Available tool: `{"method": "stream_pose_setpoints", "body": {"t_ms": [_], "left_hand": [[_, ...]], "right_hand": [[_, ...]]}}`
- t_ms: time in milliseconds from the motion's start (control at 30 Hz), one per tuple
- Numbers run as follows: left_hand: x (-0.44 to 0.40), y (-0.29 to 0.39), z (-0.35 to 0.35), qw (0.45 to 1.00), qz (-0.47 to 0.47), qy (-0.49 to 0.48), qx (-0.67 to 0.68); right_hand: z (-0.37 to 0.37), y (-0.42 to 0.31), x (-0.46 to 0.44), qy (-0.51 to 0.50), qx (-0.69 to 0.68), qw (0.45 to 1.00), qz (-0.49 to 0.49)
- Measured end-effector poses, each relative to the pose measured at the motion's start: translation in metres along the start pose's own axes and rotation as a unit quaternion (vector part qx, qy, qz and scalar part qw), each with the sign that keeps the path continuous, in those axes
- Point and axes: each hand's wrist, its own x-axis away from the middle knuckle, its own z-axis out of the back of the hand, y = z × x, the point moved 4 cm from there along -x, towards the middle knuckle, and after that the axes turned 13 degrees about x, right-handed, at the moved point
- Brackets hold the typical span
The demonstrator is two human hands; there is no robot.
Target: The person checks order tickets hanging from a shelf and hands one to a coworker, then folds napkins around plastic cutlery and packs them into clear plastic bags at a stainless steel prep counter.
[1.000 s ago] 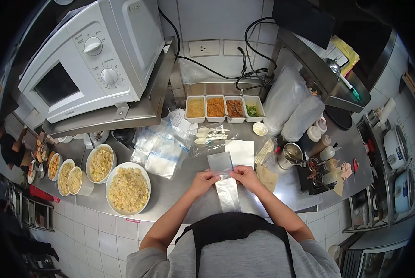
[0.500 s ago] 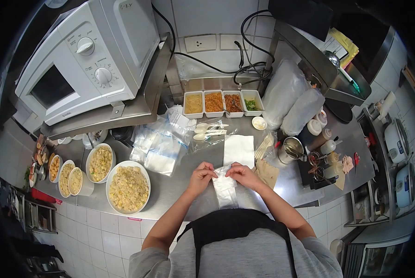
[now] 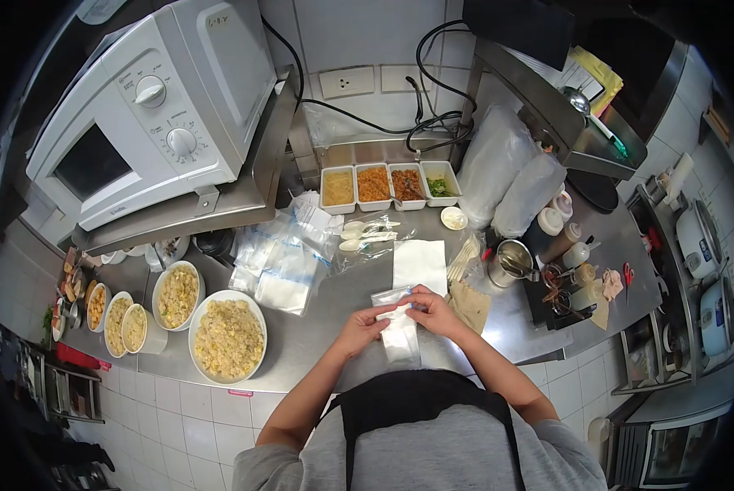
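Observation:
Close to my body, a small clear plastic bag (image 3: 399, 342) with something white inside lies at the steel counter's front edge. My left hand (image 3: 363, 329) pinches its left side near the top. From the right, my right hand (image 3: 431, 313) grips the upper part, fingertips close to those of the left. A blue strip shows at the bag's top end. Just beyond it is a white napkin sheet (image 3: 420, 266). To the left lies a pile of similar filled plastic bags (image 3: 281, 270), and white plastic spoons (image 3: 367, 244) rest on clear wrap behind.
Large bowls of fried rice (image 3: 228, 335) and smaller bowls (image 3: 177, 295) stand left, under a shelf-mounted microwave (image 3: 154, 123). Several trays of toppings (image 3: 373, 186) line the back. At right are a metal pitcher (image 3: 512, 263), sauce bottles (image 3: 565, 237) and red scissors (image 3: 628, 273).
Both hands have come closer together over the bag's upper part, the left moving right and slightly down. More of the bag's top end now shows beyond the fingers. The view has shifted slightly.

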Motion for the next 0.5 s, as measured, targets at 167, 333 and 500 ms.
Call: {"method": "stream_pose_setpoints", "body": {"t_ms": [167, 333, 500], "left_hand": [[0.000, 0.007, -0.017, 0.997, -0.043, -0.015, 0.064], [-0.007, 0.074, -0.037, 0.971, -0.172, -0.110, -0.123], [-0.021, 0.118, -0.107, 0.862, -0.090, -0.304, -0.395]], "right_hand": [[0.008, -0.002, 0.016, -0.029, -0.029, 0.999, -0.018], [0.045, -0.031, 0.032, -0.051, -0.014, 0.999, -0.011], [0.086, -0.068, 0.053, -0.097, 0.120, 0.984, 0.091]]}}
